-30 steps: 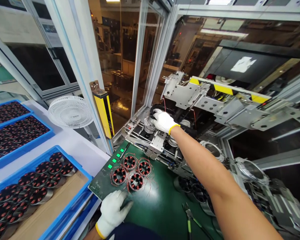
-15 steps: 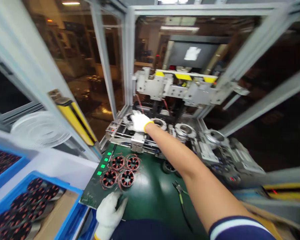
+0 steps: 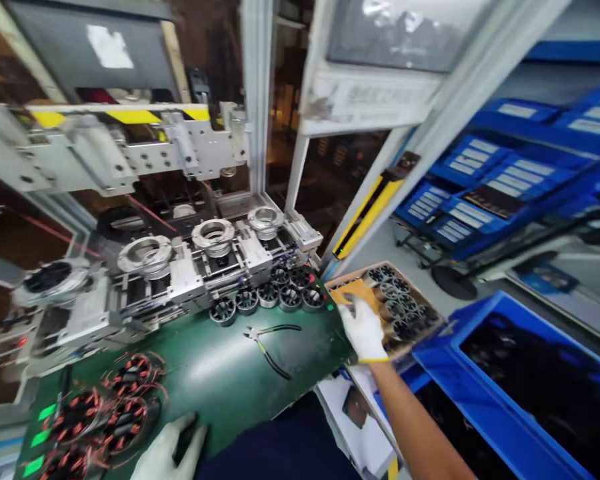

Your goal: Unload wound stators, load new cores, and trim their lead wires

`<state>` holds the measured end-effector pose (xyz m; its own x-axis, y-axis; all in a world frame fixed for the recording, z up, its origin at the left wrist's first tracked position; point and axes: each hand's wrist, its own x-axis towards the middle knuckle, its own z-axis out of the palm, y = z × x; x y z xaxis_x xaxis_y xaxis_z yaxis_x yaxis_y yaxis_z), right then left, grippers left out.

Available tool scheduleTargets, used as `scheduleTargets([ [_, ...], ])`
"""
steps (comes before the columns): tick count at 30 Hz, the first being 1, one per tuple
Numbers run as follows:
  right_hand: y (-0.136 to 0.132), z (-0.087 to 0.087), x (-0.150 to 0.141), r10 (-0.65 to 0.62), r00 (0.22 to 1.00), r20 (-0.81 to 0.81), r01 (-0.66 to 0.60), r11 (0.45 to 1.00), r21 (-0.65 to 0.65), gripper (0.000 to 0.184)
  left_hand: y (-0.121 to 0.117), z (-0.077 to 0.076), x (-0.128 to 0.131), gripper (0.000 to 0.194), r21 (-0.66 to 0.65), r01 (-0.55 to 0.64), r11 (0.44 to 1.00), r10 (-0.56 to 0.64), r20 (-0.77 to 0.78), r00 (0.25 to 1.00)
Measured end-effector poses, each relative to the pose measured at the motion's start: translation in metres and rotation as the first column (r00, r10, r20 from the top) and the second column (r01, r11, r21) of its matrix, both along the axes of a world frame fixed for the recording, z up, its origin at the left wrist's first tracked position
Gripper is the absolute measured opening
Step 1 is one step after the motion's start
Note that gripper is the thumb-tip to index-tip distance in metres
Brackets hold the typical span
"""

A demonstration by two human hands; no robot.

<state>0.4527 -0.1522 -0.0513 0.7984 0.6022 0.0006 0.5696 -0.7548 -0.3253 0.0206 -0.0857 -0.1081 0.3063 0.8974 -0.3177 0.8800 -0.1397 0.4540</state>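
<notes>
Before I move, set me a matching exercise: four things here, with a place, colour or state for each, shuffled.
1. Cutters
2. Right hand
3. Ring-shaped cores at left
4. Left hand

A. nearest the cardboard box
B. red and black
C. gloved, cut by the picture's bottom edge
D. lying with handles spread on the green table

Pairs: 1-D, 2-A, 3-B, 4-C

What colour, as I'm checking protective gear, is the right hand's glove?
The right glove is white with a yellow cuff edge, best seen in the head view.
</notes>
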Motion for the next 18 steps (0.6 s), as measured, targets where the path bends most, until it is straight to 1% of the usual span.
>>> scheduleTargets([
  [1, -0.014, -0.013, 0.026, -0.102, 0.995, 0.004, 0.102, 0.992, -0.074, 0.040, 0.003, 0.001, 0.008, 0.042, 0.015, 0.028, 1.000, -0.028, -0.001, 1.000],
  [2, -0.026, -0.024, 0.048, -0.170, 0.985, 0.005, 0.169, 0.976, -0.137, 0.040, 0.005, 0.002, 0.016, 0.041, 0.027, 0.053, 0.998, -0.053, 0.001, 0.999],
  [3, -0.036, -0.033, 0.066, -0.213, 0.977, 0.002, 0.209, 0.960, -0.184, 0.041, 0.007, 0.004, 0.023, 0.041, 0.036, 0.078, 0.996, -0.078, 0.004, 0.997],
  [5, -0.048, -0.044, 0.094, -0.254, 0.967, -0.015, 0.243, 0.941, -0.234, 0.043, 0.009, 0.007, 0.034, 0.039, 0.048, 0.110, 0.993, -0.111, 0.016, 0.994],
  [8, -0.050, -0.052, 0.123, -0.288, 0.956, -0.051, 0.262, 0.921, -0.288, 0.044, 0.009, 0.011, 0.041, 0.038, 0.056, 0.108, 0.993, -0.110, 0.040, 0.993],
  [11, -0.042, -0.056, 0.141, -0.305, 0.948, -0.094, 0.264, 0.914, -0.308, 0.041, 0.008, 0.012, 0.040, 0.036, 0.057, 0.075, 0.996, -0.079, 0.066, 0.995],
  [13, -0.038, -0.058, 0.147, -0.321, 0.940, -0.120, 0.274, 0.914, -0.300, 0.037, 0.008, 0.012, 0.039, 0.035, 0.042, 0.054, 0.998, -0.057, 0.082, 0.995],
  [16, -0.033, -0.057, 0.148, -0.330, 0.931, -0.158, 0.284, 0.924, -0.256, 0.030, 0.007, 0.013, 0.039, 0.035, 0.010, 0.028, 1.000, -0.029, 0.127, 0.991],
  [18, -0.029, -0.052, 0.147, -0.330, 0.928, -0.173, 0.291, 0.932, -0.216, 0.027, 0.007, 0.015, 0.041, 0.036, -0.043, -0.018, 0.999, 0.025, 0.156, 0.987],
])
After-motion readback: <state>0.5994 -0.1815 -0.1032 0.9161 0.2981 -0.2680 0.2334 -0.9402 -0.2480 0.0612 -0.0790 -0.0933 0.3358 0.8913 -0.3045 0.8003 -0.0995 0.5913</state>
